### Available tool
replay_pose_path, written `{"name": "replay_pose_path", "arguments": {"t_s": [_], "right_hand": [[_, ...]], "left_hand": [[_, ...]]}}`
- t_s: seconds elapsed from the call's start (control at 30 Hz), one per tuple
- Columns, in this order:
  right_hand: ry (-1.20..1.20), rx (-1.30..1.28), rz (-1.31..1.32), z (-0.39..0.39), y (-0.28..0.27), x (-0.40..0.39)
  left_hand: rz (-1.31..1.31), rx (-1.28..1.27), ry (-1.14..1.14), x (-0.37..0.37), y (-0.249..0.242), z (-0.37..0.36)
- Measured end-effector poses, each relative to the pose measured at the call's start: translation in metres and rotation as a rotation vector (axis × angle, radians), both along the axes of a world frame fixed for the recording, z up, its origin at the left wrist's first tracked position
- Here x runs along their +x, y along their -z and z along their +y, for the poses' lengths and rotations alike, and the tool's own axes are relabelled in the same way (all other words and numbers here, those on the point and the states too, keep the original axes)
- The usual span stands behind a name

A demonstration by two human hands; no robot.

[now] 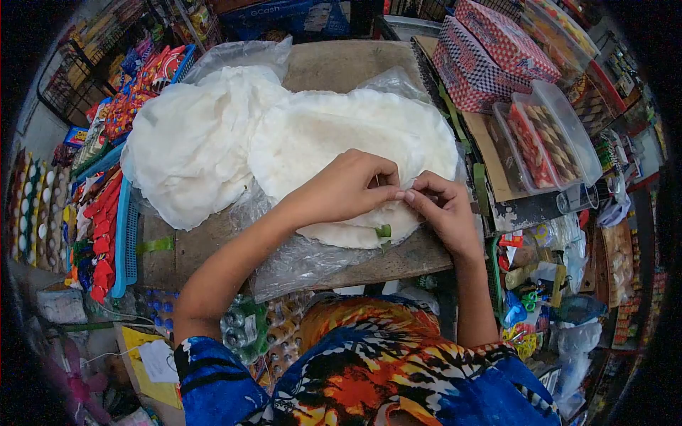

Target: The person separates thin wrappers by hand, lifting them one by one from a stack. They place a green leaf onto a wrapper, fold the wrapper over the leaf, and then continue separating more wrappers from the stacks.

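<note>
A worn wooden table filled the middle of the view, with shop goods crowding both sides. On it lay two big heaps of thin white wafer-like sheets: the left heap sprawled toward the far left, and the right stack sat on a clear plastic bag spread over the near edge. At far right stood checkered red boxes, and nearer, clear tubs of snacks. The left hand rested on the near part of the right stack, fingers curled together, tips pressed to the sheet's edge. The right hand met it from the right, thumb and forefinger pinching what seemed to be the same edge, though the grip was partly hidden. A small green strip lay just below the hands.
</note>
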State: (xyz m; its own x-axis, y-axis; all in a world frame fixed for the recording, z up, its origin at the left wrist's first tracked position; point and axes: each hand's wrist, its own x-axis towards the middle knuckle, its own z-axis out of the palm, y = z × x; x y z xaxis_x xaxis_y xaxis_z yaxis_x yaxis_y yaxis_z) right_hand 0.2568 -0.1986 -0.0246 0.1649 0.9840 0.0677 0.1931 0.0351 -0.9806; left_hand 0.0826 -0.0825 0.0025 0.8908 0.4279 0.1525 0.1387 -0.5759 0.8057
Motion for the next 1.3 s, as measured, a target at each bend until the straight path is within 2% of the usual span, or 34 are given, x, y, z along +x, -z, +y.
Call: {"name": "replay_pose_path", "arguments": {"t_s": [0.13, 0.23, 0.3, 0.37, 0.43, 0.57, 0.63, 0.7, 0.87, 0.97, 1.03, 1.13, 1.3], "right_hand": [[0.014, 0.008, 0.026, 0.0, 0.001, -0.002], [0.067, -0.029, 0.07, 0.001, 0.004, 0.002], [0.067, -0.056, 0.107, 0.0, 0.004, 0.003], [0.064, -0.043, 0.134, 0.0, 0.004, 0.002], [0.061, -0.025, 0.159, 0.002, -0.001, -0.001], [0.114, -0.101, 0.181, 0.004, -0.016, -0.009], [0.098, -0.101, 0.223, 0.005, -0.015, -0.008], [0.031, -0.09, 0.017, 0.005, -0.011, -0.005], [0.002, -0.044, 0.063, 0.004, -0.007, -0.006], [0.008, -0.044, 0.082, 0.004, -0.008, -0.005], [0.006, -0.054, 0.087, 0.005, -0.007, -0.005], [0.019, -0.04, 0.024, 0.006, -0.003, -0.004], [0.082, -0.034, 0.095, 0.004, -0.003, -0.004]], "left_hand": [[-0.007, 0.037, -0.006, -0.002, 0.001, 0.002], [0.029, 0.136, -0.127, -0.004, -0.002, 0.004], [-0.06, 0.388, -0.393, -0.007, -0.006, 0.009], [-0.083, 0.354, -0.404, -0.014, -0.016, 0.02], [-0.006, 0.147, -0.34, -0.018, -0.025, 0.025], [-0.106, -0.022, -0.14, -0.006, -0.009, 0.01], [-0.098, -0.012, -0.093, -0.001, -0.004, 0.002], [-0.164, -0.075, -0.025, 0.003, -0.002, -0.005], [-0.144, -0.163, -0.037, 0.004, -0.01, -0.012], [-0.151, -0.057, -0.078, 0.004, -0.01, -0.011], [-0.196, 0.28, -0.116, 0.002, -0.011, -0.01], [-0.166, 0.396, -0.196, -0.003, -0.01, -0.005], [-0.122, 0.462, -0.304, -0.012, -0.016, 0.008]]}}
